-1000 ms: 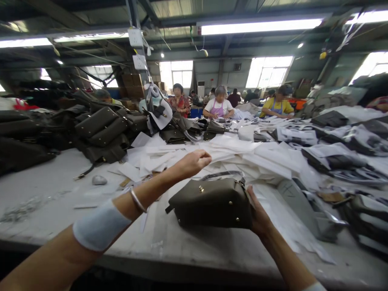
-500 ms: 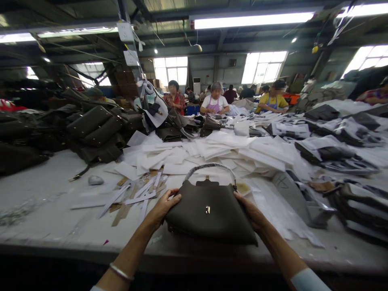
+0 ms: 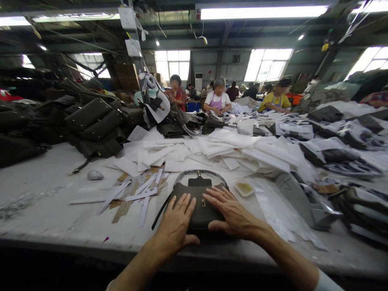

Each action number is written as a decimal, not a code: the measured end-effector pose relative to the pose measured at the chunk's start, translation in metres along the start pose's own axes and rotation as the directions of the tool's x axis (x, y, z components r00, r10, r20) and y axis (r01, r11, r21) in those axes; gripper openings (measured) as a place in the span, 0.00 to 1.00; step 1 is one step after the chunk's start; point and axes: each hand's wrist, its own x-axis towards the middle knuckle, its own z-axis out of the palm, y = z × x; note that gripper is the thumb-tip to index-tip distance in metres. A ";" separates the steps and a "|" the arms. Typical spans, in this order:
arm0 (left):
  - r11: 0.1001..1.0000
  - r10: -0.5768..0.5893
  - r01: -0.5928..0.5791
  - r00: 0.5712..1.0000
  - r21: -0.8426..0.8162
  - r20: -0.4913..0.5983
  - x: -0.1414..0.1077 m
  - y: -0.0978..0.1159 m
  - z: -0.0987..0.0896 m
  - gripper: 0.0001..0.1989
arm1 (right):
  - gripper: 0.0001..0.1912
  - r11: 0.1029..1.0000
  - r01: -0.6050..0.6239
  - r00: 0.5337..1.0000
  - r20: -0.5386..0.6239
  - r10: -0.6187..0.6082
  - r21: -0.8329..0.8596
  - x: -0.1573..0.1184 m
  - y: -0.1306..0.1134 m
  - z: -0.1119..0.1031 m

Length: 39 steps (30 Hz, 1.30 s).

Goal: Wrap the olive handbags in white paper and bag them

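Note:
A dark olive handbag [image 3: 198,212] lies on the table right in front of me, its wrapped handle [image 3: 198,173] arched at the far side. Beyond its top edge a small dark flap [image 3: 199,182] with a gold fitting sticks out. A gold clasp [image 3: 203,202] shows on the bag's face between my hands. Palm down, my left hand [image 3: 178,220] rests on the left part of the bag with fingers stretched. On the right part, my right hand [image 3: 232,212] lies flat, fingers spread and thumb apart. Both hands cover much of the bag's face.
White sheets [image 3: 212,147] are heaped behind the bag. Paper and card strips [image 3: 141,194] lie to the left, a small dish [image 3: 244,188] and a grey box [image 3: 298,198] to the right. Dark bags [image 3: 93,121] pile up far left. Several people work across the table.
My hands have let go of the bag's sides and now lie flat on its face. The bag sits lower and flatter, and a strap shows at its left.

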 end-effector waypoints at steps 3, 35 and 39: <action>0.997 -0.052 0.050 0.998 0.051 0.030 -0.001 0.005 0.017 0.54 | 0.55 0.996 -0.049 0.988 0.145 0.059 -0.074 -0.003 0.001 0.016; 0.981 0.113 -0.095 0.988 0.168 -0.103 -0.011 0.012 0.075 0.46 | 0.35 0.990 0.009 0.999 0.032 -0.005 -0.142 -0.032 0.034 0.066; 0.988 0.115 -0.109 0.992 0.109 -0.049 0.006 0.014 0.081 0.38 | 0.41 0.999 -0.018 0.989 0.146 0.023 -0.034 0.004 0.006 0.057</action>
